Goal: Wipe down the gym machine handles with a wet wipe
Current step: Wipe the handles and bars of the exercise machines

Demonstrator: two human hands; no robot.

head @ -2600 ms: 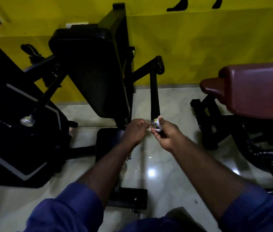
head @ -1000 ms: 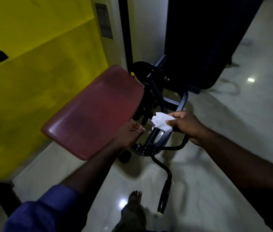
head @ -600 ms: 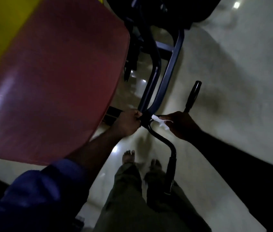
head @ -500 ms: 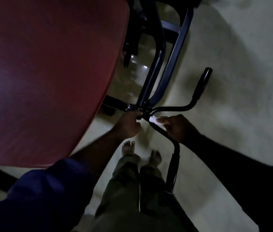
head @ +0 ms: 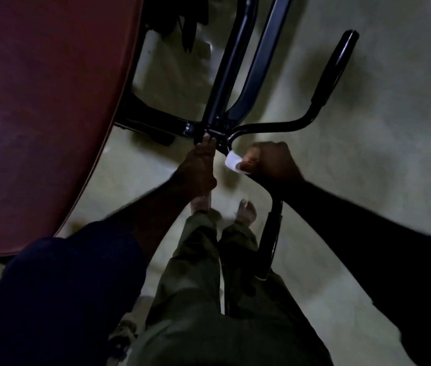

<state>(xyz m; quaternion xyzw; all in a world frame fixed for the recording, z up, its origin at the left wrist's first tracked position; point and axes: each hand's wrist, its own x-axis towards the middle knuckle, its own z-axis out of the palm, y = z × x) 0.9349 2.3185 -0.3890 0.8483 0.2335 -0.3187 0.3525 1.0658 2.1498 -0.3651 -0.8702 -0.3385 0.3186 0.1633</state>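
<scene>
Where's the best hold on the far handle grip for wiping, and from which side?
Wrap the far handle grip mid-length on its thick black sleeve, coming from the right, over open floor. It is a straight cylinder, free all round; the frame tubes stand to its left.

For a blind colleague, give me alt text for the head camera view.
A person's right hand holds a white wet wipe against a black curved handlebar, while the left hand grips its centre joint beside a maroon pad.

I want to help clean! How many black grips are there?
2. The far grip sticks out at upper right; the near grip is by the trousers. More may be hidden.
</scene>
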